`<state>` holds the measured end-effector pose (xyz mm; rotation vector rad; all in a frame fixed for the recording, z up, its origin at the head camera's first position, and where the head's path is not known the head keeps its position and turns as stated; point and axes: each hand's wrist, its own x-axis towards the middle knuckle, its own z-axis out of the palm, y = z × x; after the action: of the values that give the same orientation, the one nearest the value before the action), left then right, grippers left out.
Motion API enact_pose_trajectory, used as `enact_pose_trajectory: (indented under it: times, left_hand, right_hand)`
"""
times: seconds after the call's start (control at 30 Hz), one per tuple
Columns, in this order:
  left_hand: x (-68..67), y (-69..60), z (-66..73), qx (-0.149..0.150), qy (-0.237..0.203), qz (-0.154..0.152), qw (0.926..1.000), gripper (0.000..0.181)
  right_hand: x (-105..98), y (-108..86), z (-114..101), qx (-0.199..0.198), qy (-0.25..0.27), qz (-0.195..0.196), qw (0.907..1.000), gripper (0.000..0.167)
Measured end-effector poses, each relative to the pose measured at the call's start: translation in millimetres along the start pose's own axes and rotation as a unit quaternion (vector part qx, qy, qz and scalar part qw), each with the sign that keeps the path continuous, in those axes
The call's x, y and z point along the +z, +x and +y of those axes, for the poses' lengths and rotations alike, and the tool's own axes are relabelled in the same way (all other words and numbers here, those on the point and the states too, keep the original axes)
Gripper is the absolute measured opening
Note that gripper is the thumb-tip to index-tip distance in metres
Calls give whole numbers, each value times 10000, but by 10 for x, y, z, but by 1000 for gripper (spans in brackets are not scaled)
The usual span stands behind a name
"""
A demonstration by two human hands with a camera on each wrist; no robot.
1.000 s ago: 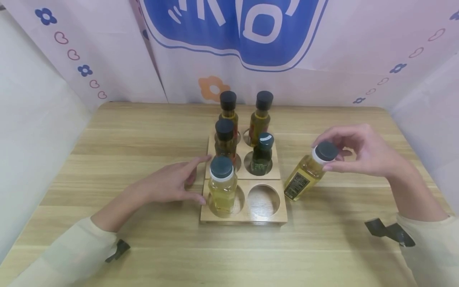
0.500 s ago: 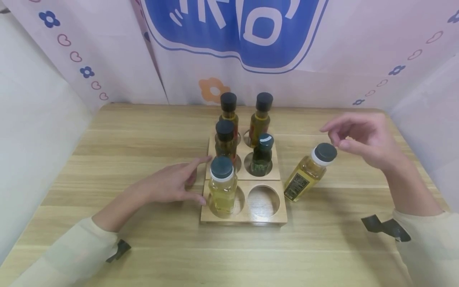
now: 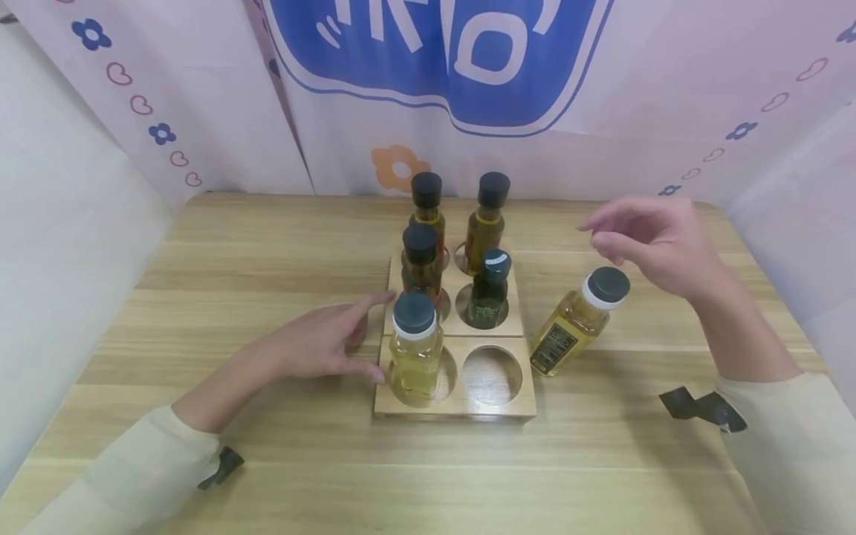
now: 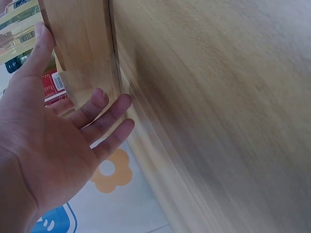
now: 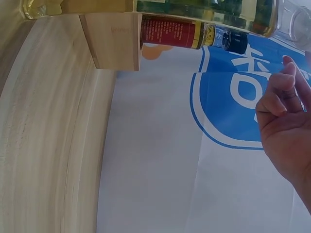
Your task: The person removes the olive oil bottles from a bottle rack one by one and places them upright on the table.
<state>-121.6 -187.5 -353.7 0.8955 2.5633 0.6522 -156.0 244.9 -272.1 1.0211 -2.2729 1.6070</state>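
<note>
In the head view a wooden rack (image 3: pixel 461 409) with round holes stands mid-table. My left hand (image 3: pixel 314 342) is at its left side, thumb and index finger at the edge; in the left wrist view the thumb lies against the rack's wooden wall (image 4: pixel 80 43). A bottle of yellow oil (image 3: pixel 571 331) with a dark green cap stands on the table right of the rack. Above and behind its cap hovers my right hand (image 3: pixel 658 241), fingers loosely bent, holding nothing. A similar pale-yellow oil bottle (image 3: pixel 416 357) occupies the front left hole; the front right hole (image 3: pixel 493 375) holds nothing.
Farther back in the rack are a dark-capped bottle (image 3: pixel 421 267), a small green jar (image 3: pixel 490 290) and two tall bottles, one being the back right bottle (image 3: pixel 487 223). A printed cloth (image 3: pixel 321 141) hangs behind the wooden table (image 3: pixel 267 475).
My right hand has let go of the oil bottle's top, lifted off and shifted slightly left and back above it. The bottle stays where it was. My left hand has not moved.
</note>
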Motion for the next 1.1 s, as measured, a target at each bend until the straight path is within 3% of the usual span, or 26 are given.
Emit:
enact_pose_trajectory:
  times: [0.13,0.27,0.53,0.8,1.1]
  left_hand:
    - [4,4,-4,28,-2,41,10000,116]
    - [-3,-1,9,16,-46,24,10000,117]
    - [1,-7,11,-13,-54,17,10000,117]
    - [3,-9,1,-38,-81,-23,10000,117]
    - [6,-13,-1,-75,-80,-37,9999,119]
  right_hand:
    - [40,64,-32,387,-513,-343,9973,27]
    - [70,121,-20,496,-756,-696,9935,25]
    - [159,237,30,840,-548,-1479,9839,33]
    - [247,381,144,562,-876,-2110,9719,39]
    - [383,496,269,447,-879,-2349,9670,38]
